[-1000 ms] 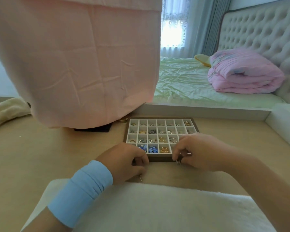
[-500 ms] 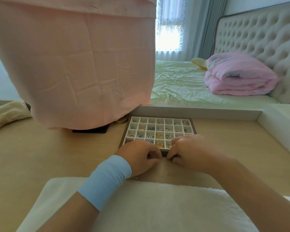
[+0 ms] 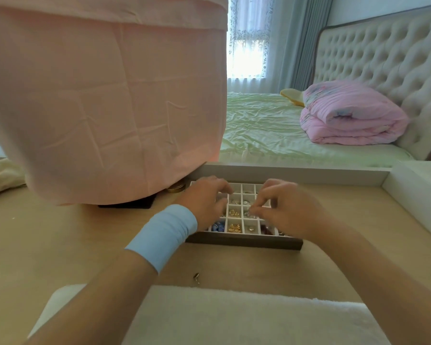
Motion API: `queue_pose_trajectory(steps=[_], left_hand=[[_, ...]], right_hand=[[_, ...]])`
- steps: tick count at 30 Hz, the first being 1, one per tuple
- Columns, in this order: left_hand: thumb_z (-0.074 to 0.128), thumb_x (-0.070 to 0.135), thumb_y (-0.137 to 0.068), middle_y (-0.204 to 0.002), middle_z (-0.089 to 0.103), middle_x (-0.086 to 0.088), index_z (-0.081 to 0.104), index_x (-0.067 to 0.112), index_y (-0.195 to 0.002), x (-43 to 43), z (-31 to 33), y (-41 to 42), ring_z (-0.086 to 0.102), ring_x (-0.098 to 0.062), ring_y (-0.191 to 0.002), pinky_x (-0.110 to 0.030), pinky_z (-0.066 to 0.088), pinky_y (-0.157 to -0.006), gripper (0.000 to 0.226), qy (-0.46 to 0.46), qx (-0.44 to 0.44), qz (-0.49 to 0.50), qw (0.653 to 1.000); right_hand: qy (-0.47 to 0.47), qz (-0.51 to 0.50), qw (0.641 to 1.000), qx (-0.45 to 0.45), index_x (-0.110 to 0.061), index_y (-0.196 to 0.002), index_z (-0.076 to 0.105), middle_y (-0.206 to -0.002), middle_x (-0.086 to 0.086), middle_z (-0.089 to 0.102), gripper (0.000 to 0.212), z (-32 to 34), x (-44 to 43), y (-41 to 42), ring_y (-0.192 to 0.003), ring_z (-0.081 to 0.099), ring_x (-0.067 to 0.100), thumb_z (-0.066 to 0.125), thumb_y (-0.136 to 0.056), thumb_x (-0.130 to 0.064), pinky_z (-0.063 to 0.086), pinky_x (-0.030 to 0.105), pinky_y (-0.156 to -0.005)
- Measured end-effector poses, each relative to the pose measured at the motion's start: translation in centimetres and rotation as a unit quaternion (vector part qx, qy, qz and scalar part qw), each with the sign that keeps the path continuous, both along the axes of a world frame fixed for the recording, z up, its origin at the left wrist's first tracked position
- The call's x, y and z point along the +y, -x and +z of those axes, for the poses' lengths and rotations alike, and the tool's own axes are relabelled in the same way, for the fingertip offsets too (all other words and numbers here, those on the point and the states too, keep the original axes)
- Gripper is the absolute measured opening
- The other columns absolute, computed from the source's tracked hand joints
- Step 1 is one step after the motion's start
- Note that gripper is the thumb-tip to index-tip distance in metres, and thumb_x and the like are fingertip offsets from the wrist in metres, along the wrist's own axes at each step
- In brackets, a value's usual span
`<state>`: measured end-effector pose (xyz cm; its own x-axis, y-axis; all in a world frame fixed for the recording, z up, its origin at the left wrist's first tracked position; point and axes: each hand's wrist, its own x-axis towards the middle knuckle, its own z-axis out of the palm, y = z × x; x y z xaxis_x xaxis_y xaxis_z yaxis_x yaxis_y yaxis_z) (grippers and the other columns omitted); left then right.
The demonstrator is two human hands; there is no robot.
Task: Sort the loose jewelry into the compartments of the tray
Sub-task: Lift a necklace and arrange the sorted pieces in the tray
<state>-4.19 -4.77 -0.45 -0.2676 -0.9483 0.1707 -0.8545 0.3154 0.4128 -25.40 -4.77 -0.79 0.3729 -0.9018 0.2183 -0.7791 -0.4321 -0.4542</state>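
A dark-framed tray (image 3: pixel 244 242) with white compartments sits on the wooden table, holding gold, silver and blue jewelry pieces. My left hand (image 3: pixel 204 202), with a light blue wristband, hovers over the tray's left half, fingers curled downward; what it holds, if anything, is hidden. My right hand (image 3: pixel 281 207) is over the right half, its fingertips pinching a small silvery piece above a middle compartment. One small loose jewelry piece (image 3: pixel 196 277) lies on the table in front of the tray, near the white cushion.
A pink cloth-covered object (image 3: pixel 105 100) stands at the back left on a black base (image 3: pixel 127 204), with a round gold tin (image 3: pixel 176 188) beside it. A white cushion (image 3: pixel 209 317) lies at the near edge. A white box (image 3: pixel 418 195) sits at right. A bed lies beyond.
Both hands moved from the table in front of the tray up over its compartments. A small piece now lies uncovered on the table where the hands were.
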Motion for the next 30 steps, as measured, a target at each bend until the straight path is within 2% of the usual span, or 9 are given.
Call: queue_pose_trajectory(steps=[3,5,8,11,15,21,26,28,30], left_hand=[[0.054,0.022,-0.097,-0.134,0.056,0.008,0.059,0.029,-0.126,-2.9,0.9,0.0,0.052,-0.013,-0.121,-0.028,0.039,-0.105,0.03,-0.031,0.019,0.019,0.999],[0.051,0.017,-0.098,-0.139,0.054,0.005,0.057,0.027,-0.132,-4.7,1.2,0.1,0.051,-0.015,-0.126,-0.026,0.034,-0.105,0.035,-0.06,0.017,0.027,0.998],[0.048,0.015,-0.099,-0.143,0.051,0.002,0.055,0.026,-0.135,-6.9,1.3,0.4,0.049,-0.017,-0.129,-0.025,0.033,-0.106,0.038,-0.09,-0.002,0.025,0.996],[0.045,0.017,-0.101,-0.142,0.053,0.004,0.053,0.028,-0.137,-8.6,0.9,0.0,0.05,-0.016,-0.128,-0.026,0.033,-0.107,0.039,-0.124,-0.017,0.023,0.992],[0.044,0.019,-0.101,-0.133,0.06,0.008,0.06,0.032,-0.13,-9.8,0.1,-1.1,0.054,-0.012,-0.116,-0.019,0.034,-0.095,0.035,-0.142,-0.015,0.027,0.989],[0.05,0.024,-0.099,-0.1,0.069,0.008,0.071,0.032,-0.105,-9.9,-0.4,-2.8,0.063,-0.009,-0.086,-0.017,0.044,-0.071,0.024,-0.146,-0.006,0.027,0.989],[0.056,0.029,-0.096,-0.098,0.067,0.013,0.069,0.035,-0.094,-9.5,-0.1,-4.0,0.06,-0.002,-0.09,-0.021,0.045,-0.08,0.014,-0.158,-0.019,-0.006,0.987],[0.061,0.03,-0.093,-0.099,0.068,0.015,0.07,0.034,-0.097,-9.5,-0.1,-4.4,0.061,-0.003,-0.093,-0.026,0.048,-0.089,0.01,-0.129,0.027,-0.011,0.991],[0.068,0.029,-0.088,-0.096,0.071,0.014,0.069,0.035,-0.1,-9.3,0.2,-4.3,0.064,-0.005,-0.091,-0.031,0.052,-0.091,0.014,-0.085,0.117,-0.027,0.989]], right_hand=[[-0.021,-0.041,0.998,-0.048,-0.034,-0.073,0.071,-0.095,-0.02,0.062,0.017,0.2,-3.2,1.0,-0.086,0.058,0.002,0.074,-0.088,-0.04,0.051,0.036,-0.086],[-0.041,-0.054,0.996,-0.066,-0.03,-0.077,0.072,-0.097,-0.016,0.064,0.014,0.2,-5.3,1.6,-0.093,0.062,0.008,0.073,-0.09,-0.035,0.052,0.041,-0.092],[-0.073,-0.068,0.992,-0.073,-0.027,-0.081,0.072,-0.101,-0.01,0.069,0.013,0.1,-7.7,2.2,-0.101,0.063,0.014,0.07,-0.093,-0.032,0.05,0.038,-0.093],[-0.105,-0.065,0.99,-0.073,-0.028,-0.081,0.07,-0.102,-0.01,0.071,0.014,-0.3,-9.5,2.1,-0.1,0.065,0.012,0.068,-0.095,-0.031,0.051,0.037,-0.093],[-0.121,-0.048,0.99,-0.063,-0.029,-0.085,0.069,-0.098,-0.011,0.07,0.013,-0.4,-10.5,1.7,-0.095,0.064,0.009,0.066,-0.097,-0.029,0.049,0.028,-0.081],[-0.133,-0.024,0.99,-0.046,-0.03,-0.081,0.07,-0.092,-0.012,0.071,0.013,-0.1,-10.9,0.6,-0.087,0.065,0.008,0.069,-0.093,-0.033,0.051,0.03,-0.079],[-0.155,0.017,0.988,-0.01,-0.026,-0.08,0.072,-0.086,-0.011,0.072,0.014,1.2,-10.9,-0.7,-0.083,0.067,0.007,0.072,-0.091,-0.034,0.052,0.029,-0.078],[-0.142,0.025,0.989,-0.014,-0.028,-0.079,0.071,-0.079,-0.016,0.07,0.014,1.7,-11.0,-1.5,-0.077,0.063,-0.001,0.071,-0.091,-0.035,0.046,0.025,-0.073],[-0.125,0.03,0.991,-0.024,-0.033,-0.075,0.069,-0.073,-0.02,0.068,0.016,2.1,-11.3,-2.6,-0.071,0.061,-0.006,0.071,-0.091,-0.037,0.045,0.025,-0.072]])
